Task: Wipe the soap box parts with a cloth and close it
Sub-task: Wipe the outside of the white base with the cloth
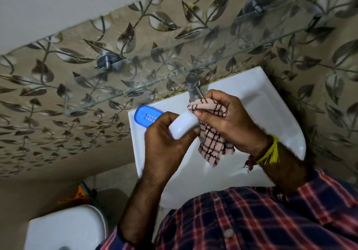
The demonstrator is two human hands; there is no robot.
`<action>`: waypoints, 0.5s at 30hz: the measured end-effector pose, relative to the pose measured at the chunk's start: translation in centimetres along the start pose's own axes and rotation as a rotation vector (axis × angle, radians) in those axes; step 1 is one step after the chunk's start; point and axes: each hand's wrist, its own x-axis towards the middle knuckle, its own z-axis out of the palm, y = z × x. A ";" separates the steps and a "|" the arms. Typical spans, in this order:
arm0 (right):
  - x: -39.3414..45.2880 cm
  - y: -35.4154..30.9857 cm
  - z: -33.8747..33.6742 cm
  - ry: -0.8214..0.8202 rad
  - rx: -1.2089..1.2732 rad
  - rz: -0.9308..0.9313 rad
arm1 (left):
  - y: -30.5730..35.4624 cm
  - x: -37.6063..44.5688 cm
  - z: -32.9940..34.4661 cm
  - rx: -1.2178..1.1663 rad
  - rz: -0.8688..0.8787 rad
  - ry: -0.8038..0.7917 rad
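Observation:
My left hand [164, 143] grips a white soap box part [183, 124] above the sink, fingers curled round its lower edge. My right hand [228, 121] holds a pink checked cloth [212, 143] bunched against the white part's right end, with the thumb pressing it there. The cloth's loose end hangs down below the hand. A blue soap box part [145, 116] with small slots lies on the sink's back left corner, partly hidden behind my left hand.
A white washbasin [271, 114] sits below my hands, with a chrome tap [193, 88] at its back edge. A glass shelf [174, 71] juts out from the leaf-patterned wall above. A white toilet [65, 228] stands at lower left.

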 end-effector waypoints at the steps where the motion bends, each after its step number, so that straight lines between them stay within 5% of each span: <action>1: -0.1 -0.3 0.3 0.013 -0.098 -0.062 | 0.1 0.0 0.3 0.034 -0.003 0.008; 7: -2.0 -0.6 2.0 0.057 -0.661 -0.502 | -0.1 -0.5 1.0 0.034 0.073 0.091; 12: -0.3 0.3 0.9 0.144 -0.420 -0.282 | -0.6 -1.0 1.6 -0.100 0.082 0.133; 15: -0.9 0.1 1.8 0.068 -0.458 -0.388 | -1.1 -1.2 1.7 -0.158 0.060 0.127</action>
